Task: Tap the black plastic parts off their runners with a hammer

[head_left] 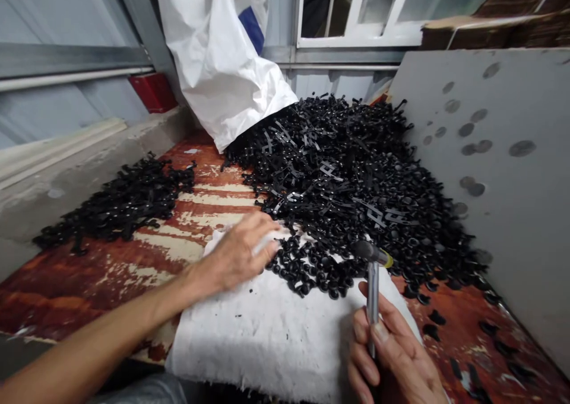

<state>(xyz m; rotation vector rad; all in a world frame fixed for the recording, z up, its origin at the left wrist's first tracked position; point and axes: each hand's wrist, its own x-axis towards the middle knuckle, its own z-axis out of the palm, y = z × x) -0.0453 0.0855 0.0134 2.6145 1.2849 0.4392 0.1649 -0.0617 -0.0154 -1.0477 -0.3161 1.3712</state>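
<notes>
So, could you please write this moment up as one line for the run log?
left hand: on white cloth | right hand: holds small mallet | nearby: pile of black plastic parts, white sack

The light is bright and even. Glossy black plastic pieces [338,178] glint, and wide-angle distortion bows the edges.
</notes>
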